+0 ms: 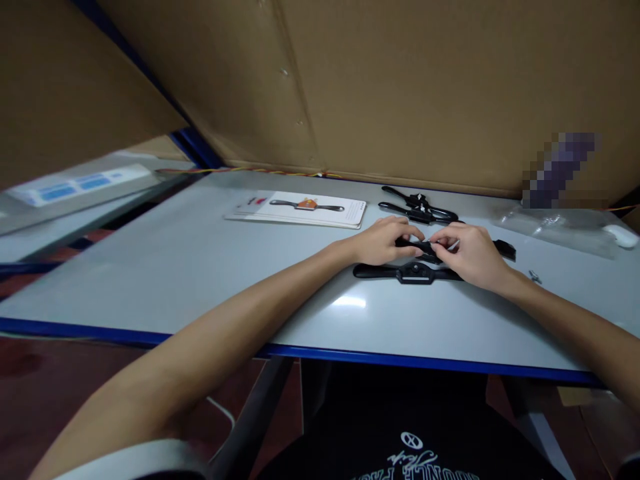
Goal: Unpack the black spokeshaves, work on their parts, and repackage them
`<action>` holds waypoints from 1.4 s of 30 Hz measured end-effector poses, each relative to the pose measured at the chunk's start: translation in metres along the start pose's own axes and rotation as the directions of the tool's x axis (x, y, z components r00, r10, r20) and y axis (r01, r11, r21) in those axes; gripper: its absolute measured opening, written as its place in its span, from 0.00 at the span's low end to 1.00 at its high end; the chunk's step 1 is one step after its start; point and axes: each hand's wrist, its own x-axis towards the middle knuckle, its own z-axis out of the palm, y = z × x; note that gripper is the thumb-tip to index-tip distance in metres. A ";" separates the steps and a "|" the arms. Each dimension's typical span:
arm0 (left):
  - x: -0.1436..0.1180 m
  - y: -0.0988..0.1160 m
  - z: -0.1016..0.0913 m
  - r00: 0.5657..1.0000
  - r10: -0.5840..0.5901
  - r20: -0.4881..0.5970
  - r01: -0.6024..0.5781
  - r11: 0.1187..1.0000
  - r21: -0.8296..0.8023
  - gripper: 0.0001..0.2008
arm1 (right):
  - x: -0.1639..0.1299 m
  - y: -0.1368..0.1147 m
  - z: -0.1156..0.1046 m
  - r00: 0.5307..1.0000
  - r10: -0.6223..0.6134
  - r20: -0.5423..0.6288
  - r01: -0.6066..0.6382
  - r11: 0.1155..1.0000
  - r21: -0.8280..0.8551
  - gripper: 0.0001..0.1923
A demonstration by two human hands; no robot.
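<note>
My left hand point(383, 241) is closed around a black spokeshave point(426, 248), its thumb and fingers on the handle near the middle. My right hand point(467, 255) pinches at the centre of the same spokeshave; a small piece may be between its fingertips, but it is too small to make out. Just in front of both hands lies a second black spokeshave body point(416, 273) with an open slot, its right end hidden under my right hand. Behind the hands rest more spokeshaves point(419, 213), close together. Small metal screws point(535, 276) lie right of my right wrist.
Printed packaging cards point(300, 209) showing a spokeshave lie left of the tools. A clear plastic bag point(550, 230) and a white rounded object point(621, 236) sit at the right. Brown cardboard point(400, 87) walls the back, and a blue edge point(380, 358) runs along the table's front.
</note>
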 end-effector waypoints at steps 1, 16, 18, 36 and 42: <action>0.000 0.000 0.000 1.000 -0.002 0.001 0.002 1.000 -0.004 0.24 | 0.001 0.000 -0.002 1.000 -0.013 0.017 0.013 1.000 -0.004 0.08; 0.001 0.002 0.002 0.999 0.033 -0.014 -0.034 0.999 -0.027 0.26 | 0.009 0.007 -0.016 0.983 -0.133 0.130 0.140 0.989 -0.046 0.11; 0.001 0.000 0.003 0.999 0.041 -0.025 -0.042 0.999 -0.024 0.25 | 0.012 0.005 -0.012 0.988 -0.098 0.117 0.101 0.994 -0.027 0.10; 0.001 0.000 0.003 0.999 0.022 -0.033 -0.024 0.998 -0.066 0.24 | 0.013 0.015 -0.010 0.992 0.031 0.119 -0.053 0.982 0.183 0.10; 0.000 0.002 0.003 0.999 0.028 -0.045 -0.034 0.991 -0.132 0.19 | 0.010 0.016 -0.012 0.993 0.012 0.117 -0.034 0.982 0.184 0.10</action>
